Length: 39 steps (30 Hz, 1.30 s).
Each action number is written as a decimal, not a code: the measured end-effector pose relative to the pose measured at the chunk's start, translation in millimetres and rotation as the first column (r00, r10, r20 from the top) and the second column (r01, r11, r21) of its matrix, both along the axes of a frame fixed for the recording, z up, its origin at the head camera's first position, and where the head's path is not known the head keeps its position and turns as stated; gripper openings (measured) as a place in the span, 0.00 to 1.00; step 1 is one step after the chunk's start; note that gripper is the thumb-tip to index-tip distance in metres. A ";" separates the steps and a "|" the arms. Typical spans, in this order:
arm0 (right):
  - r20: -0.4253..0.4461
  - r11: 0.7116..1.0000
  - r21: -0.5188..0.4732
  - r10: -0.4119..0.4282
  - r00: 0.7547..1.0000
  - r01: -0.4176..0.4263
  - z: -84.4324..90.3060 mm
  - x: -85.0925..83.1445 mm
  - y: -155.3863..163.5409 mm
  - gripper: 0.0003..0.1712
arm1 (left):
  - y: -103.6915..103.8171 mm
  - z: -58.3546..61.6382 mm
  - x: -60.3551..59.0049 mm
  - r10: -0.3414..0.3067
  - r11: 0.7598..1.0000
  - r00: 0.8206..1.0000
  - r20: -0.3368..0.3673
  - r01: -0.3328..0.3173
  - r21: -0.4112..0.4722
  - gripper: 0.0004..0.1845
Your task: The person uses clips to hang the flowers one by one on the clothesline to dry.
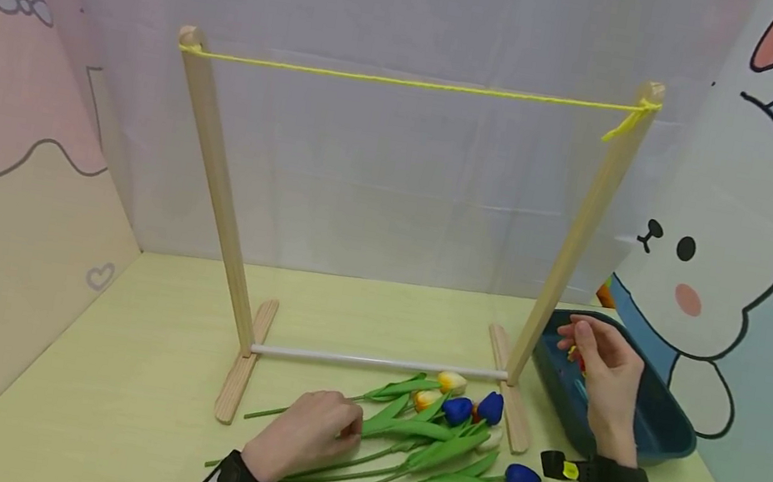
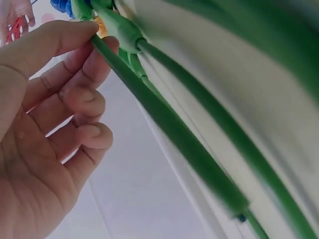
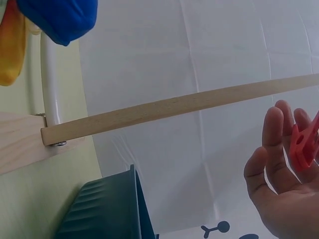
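My left hand is over the stems of several artificial tulips on the table. Its thumb and index finger pinch one green tulip stem, the other fingers loosely bent. Blue tulip heads, yellow-white heads and long green leaves spread to the right of that hand. Above a dark teal basin, my right hand holds a red clothespin in its bent fingers; part of the clip is cut off by the right wrist view's edge.
A wooden frame stands behind the tulips: a left post, a right post, a yellow string tied across their tops and a white bar low down. Its flat wooden feet rest on the table.
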State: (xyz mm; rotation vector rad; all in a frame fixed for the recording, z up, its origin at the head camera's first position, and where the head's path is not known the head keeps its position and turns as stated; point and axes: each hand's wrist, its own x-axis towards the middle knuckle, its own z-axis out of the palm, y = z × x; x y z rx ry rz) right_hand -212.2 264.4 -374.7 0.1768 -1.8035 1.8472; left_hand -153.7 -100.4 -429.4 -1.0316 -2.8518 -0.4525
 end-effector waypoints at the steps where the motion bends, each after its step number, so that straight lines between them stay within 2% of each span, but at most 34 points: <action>1: -0.003 1.000 0.001 0.002 1.000 -0.001 0.0 0.1 0.1 0.10 | -0.3 1.1 0.3 -0.004 1.000 1.000 -0.002 0.004 0.000 0.07; 7: -0.001 1.000 0.019 0.000 1.000 0.000 0.3 0.7 0.6 0.10 | -2.6 5.5 0.8 -0.041 0.999 0.998 -0.038 0.042 0.007 0.04; 13: 0.034 0.999 0.031 -0.046 0.998 0.045 -1.1 0.2 2.0 0.10 | -4.9 8.6 2.2 -0.054 0.999 0.992 -0.112 0.053 -0.010 0.04; 20: 0.019 1.000 0.011 -0.029 0.999 0.029 -1.4 -2.0 2.9 0.17 | -5.2 14.4 3.8 -0.025 1.000 0.986 -0.168 0.024 -0.014 0.04; 26: 0.011 1.000 0.008 -0.024 1.000 0.024 -1.5 -2.0 3.8 0.11 | -6.7 20.9 5.2 0.006 1.000 0.983 -0.185 -0.006 -0.003 0.04; 39: 0.005 1.000 -0.002 0.000 1.000 0.000 -1.2 -1.2 6.3 0.12 | -17.3 39.4 9.2 0.080 0.996 0.973 -0.218 -0.071 0.047 0.02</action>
